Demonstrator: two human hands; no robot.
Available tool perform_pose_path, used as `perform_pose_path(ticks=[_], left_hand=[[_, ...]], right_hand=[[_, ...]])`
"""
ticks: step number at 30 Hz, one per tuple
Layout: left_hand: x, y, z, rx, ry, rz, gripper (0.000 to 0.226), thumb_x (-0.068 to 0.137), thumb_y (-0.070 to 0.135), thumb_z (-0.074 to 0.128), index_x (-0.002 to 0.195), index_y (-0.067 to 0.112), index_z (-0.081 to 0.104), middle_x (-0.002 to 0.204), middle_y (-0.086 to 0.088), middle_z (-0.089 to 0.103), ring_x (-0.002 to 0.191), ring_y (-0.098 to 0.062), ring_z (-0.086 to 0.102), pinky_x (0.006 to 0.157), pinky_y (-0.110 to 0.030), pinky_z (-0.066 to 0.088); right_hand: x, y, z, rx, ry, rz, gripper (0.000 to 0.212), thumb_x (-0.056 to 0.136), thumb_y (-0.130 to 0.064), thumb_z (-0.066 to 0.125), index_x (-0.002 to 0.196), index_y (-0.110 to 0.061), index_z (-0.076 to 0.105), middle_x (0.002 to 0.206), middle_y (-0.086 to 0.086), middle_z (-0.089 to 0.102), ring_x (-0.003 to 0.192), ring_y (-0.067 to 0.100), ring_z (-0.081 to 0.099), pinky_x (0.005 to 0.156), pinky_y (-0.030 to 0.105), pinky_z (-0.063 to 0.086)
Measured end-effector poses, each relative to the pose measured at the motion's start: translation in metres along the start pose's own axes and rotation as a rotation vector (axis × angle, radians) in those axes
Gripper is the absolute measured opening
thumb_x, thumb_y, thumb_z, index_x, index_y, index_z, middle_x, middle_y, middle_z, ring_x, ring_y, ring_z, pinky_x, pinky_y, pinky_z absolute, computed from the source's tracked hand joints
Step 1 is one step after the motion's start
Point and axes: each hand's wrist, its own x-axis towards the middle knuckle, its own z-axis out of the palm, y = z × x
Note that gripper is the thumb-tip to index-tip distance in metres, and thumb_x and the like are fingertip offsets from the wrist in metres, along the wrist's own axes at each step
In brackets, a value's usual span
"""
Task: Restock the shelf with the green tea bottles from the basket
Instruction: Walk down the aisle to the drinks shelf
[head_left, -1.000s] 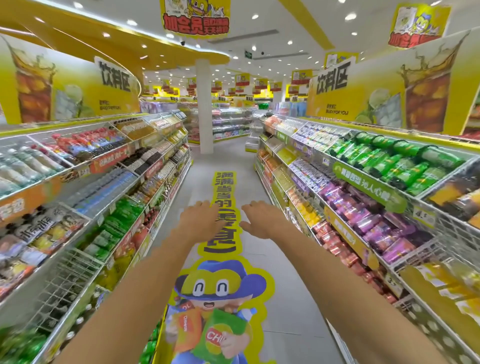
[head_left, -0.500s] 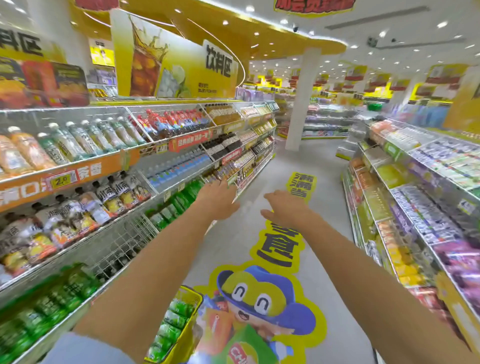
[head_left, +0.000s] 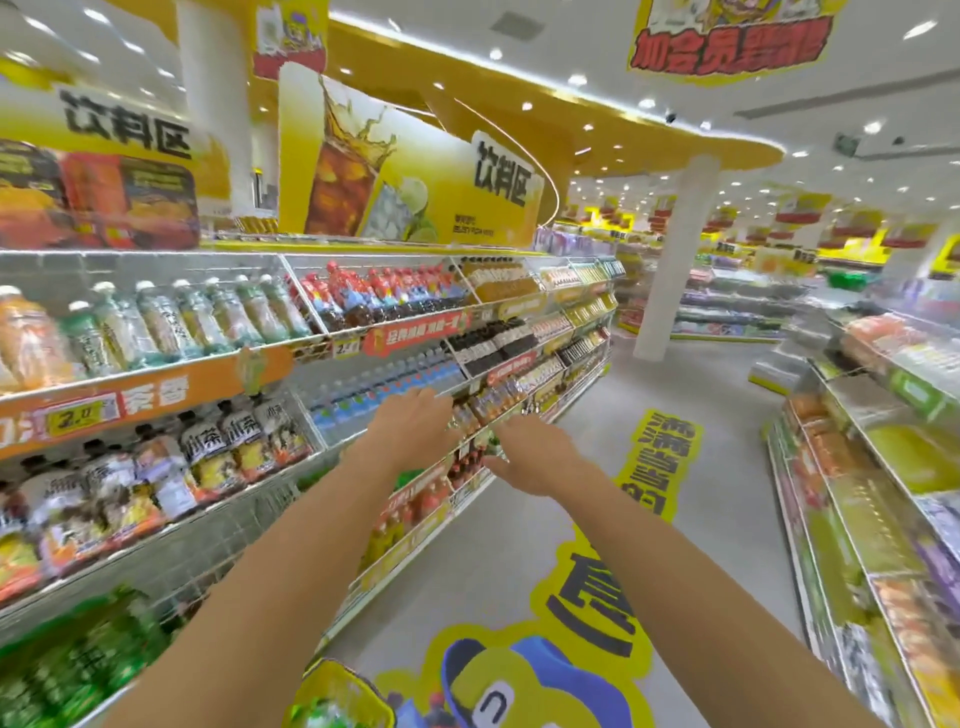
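Note:
Both arms stretch out ahead over the aisle. My left hand (head_left: 410, 426) and my right hand (head_left: 535, 454) are palm down with relaxed fingers and hold nothing. A yellow basket (head_left: 337, 696) with green tea bottles shows at the bottom edge, below my left arm, blurred. Green bottles (head_left: 78, 665) fill the low shelf at the bottom left. Above them runs a wire shelf section (head_left: 218, 545) that looks bare behind my left forearm.
The left shelving (head_left: 311, 338) holds rows of drink bottles on several tiers. Another shelving unit (head_left: 872, 467) lines the right side. Grey aisle floor with a yellow cartoon sticker (head_left: 545, 675) lies between. A white pillar (head_left: 675, 260) stands further down.
The view has swung left toward the left-hand shelving. The basket has come into sight at the bottom. Both hands stay stretched out and hold nothing.

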Motion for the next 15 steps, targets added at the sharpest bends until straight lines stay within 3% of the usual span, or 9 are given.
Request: perform_pose_path(ticks=[4, 9, 12, 15], left_hand=[[0.031, -0.008, 0.030, 0.018, -0.047, -0.033, 0.049, 0.103, 0.048, 0.042, 0.131, 0.010, 0.051, 0.127, -0.014, 0.056, 0.115, -0.032, 0.055, 0.087, -0.043, 0.048], [0.044, -0.041, 0.060, 0.046, -0.130, -0.182, 0.046, 0.103, 0.049, 0.044, 0.128, 0.011, 0.053, 0.121, -0.015, 0.057, 0.110, -0.034, 0.057, 0.082, -0.045, 0.054], [0.035, -0.062, 0.070, 0.158, -0.195, -0.279, 0.044, 0.101, 0.048, 0.047, 0.126, 0.013, 0.056, 0.116, -0.012, 0.060, 0.106, -0.032, 0.061, 0.082, -0.047, 0.057], [0.026, -0.080, 0.075, 0.186, -0.228, -0.454, 0.041, 0.101, 0.046, 0.046, 0.125, 0.014, 0.056, 0.119, -0.011, 0.060, 0.107, -0.030, 0.060, 0.084, -0.045, 0.057]], right_hand=[[0.053, 0.015, 0.028, 0.032, -0.049, -0.075, 0.049, 0.099, -0.046, 0.051, 0.136, -0.014, 0.050, 0.122, 0.009, 0.056, 0.113, 0.032, 0.056, 0.084, 0.044, 0.052], [0.132, 0.009, 0.055, 0.093, -0.083, -0.219, 0.046, 0.100, -0.051, 0.049, 0.127, -0.015, 0.054, 0.121, 0.009, 0.059, 0.108, 0.030, 0.059, 0.080, 0.041, 0.049], [0.175, -0.011, 0.064, 0.183, -0.083, -0.333, 0.048, 0.100, -0.051, 0.049, 0.133, -0.016, 0.053, 0.122, 0.008, 0.061, 0.102, 0.027, 0.061, 0.077, 0.040, 0.056], [0.206, -0.037, 0.079, 0.204, -0.045, -0.498, 0.043, 0.102, -0.047, 0.048, 0.130, -0.014, 0.053, 0.121, 0.009, 0.059, 0.107, 0.029, 0.056, 0.079, 0.042, 0.055]])
